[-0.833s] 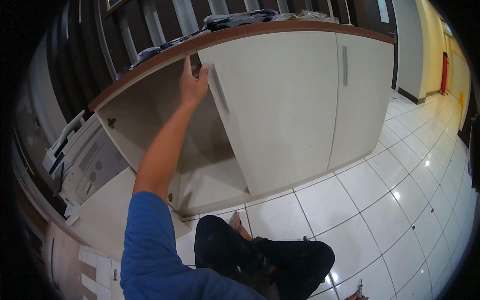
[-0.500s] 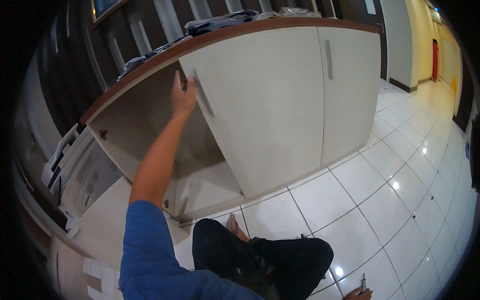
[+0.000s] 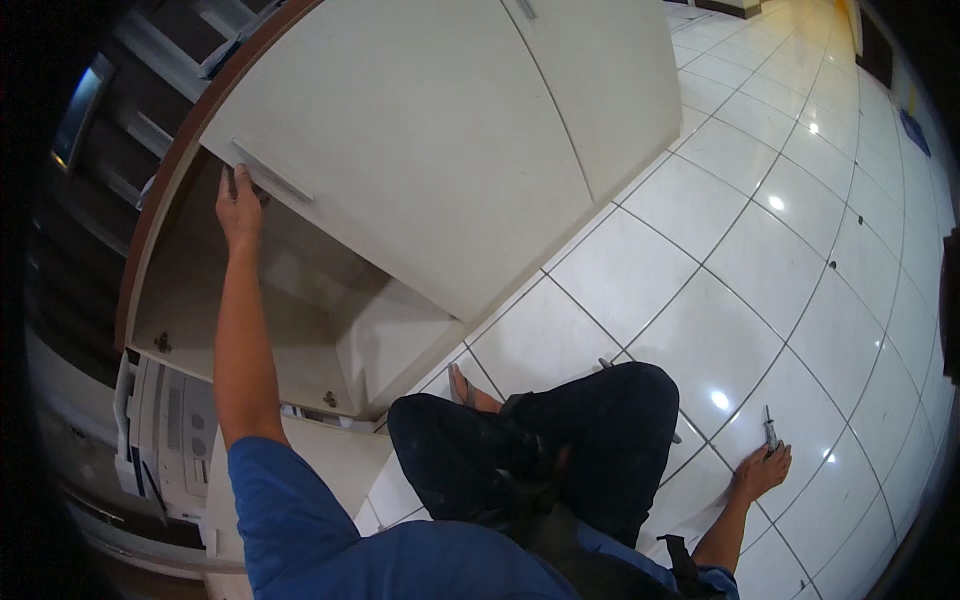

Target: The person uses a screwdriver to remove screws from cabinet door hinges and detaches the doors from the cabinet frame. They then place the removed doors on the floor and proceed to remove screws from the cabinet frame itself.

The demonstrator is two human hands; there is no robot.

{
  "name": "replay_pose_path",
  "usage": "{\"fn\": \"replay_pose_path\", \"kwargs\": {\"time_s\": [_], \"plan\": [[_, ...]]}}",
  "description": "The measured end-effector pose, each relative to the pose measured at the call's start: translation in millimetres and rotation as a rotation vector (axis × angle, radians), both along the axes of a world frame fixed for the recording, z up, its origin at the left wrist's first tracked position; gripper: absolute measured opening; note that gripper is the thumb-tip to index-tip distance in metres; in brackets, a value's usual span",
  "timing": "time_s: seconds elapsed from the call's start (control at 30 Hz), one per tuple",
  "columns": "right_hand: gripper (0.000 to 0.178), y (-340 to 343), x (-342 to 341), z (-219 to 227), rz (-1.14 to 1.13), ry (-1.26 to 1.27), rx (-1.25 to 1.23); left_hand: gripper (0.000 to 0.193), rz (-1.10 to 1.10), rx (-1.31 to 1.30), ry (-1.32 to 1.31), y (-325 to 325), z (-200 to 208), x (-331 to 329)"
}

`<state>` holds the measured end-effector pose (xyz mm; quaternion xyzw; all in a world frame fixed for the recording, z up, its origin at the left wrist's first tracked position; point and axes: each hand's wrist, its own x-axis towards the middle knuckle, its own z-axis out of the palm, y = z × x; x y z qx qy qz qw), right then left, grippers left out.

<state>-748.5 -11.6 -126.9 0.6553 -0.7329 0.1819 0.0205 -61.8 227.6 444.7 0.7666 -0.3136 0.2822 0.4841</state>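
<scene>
My left hand (image 3: 240, 212) is at the free edge of a white cabinet door (image 3: 410, 120), beside its long metal handle (image 3: 272, 171). Its fingers close over the door's edge, partly hidden behind it. To the left of this door the cabinet's interior (image 3: 300, 250) lies exposed, with metal hinge parts (image 3: 163, 343) on its side panel. At lower right, my right hand (image 3: 763, 473) rests low by the tiled floor. It is closed around a screwdriver (image 3: 770, 432), whose thin shaft points away from me.
A second white door (image 3: 600, 70) adjoins the first. Another white panel (image 3: 290, 470) stands swung out at lower left, beside a pale machine (image 3: 180, 430). My bent knees (image 3: 620, 400) are close to the cabinet. Small dark bits (image 3: 832, 265) lie on the floor tiles (image 3: 740, 330).
The view has tilted down and turned right, bringing more of my right hand and its screwdriver into sight. My left hand has closed onto the door's edge near the handle.
</scene>
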Motion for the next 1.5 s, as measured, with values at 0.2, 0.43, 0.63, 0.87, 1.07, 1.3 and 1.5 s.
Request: {"fn": "replay_pose_path", "kwargs": {"time_s": [0.2,0.43,0.63,0.87,1.07,1.3,1.5], "plan": [[0.041,3.7,0.4,8.9,0.000,-0.042,0.000,0.064,-0.123,-0.030,0.207,9.7,-46.4,16.7],[0.038,-0.7,-1.6,-8.7,0.005,-0.107,-0.097,0.077,-0.250,-0.081,0.423,19.7,-86.3,28.7],[0.042,-21.4,13.2,20.0,-0.097,-0.355,0.104,0.070,-0.282,-0.143,0.457,-3.7,-106.5,-1.9],[0.044,-54.3,92.8,80.8,-0.041,-0.788,0.031,0.050,-0.449,-0.166,0.334,0.8,-106.8,-19.8],[0.037,-63.9,148.1,191.1,0.479,-0.802,-0.298,0.050,-0.576,-0.184,0.333,2.0,-118.0,-74.9],[0.021,-17.4,192.3,366.0,0.585,-1.117,-0.352,0.054,-0.612,-0.082,0.067,-16.0,-139.1,-144.5],[0.027,20.3,191.7,436.6,0.867,-1.153,-0.656,0.065,-0.776,-0.091,-0.109,-47.6,-150.3,-202.8]]}}
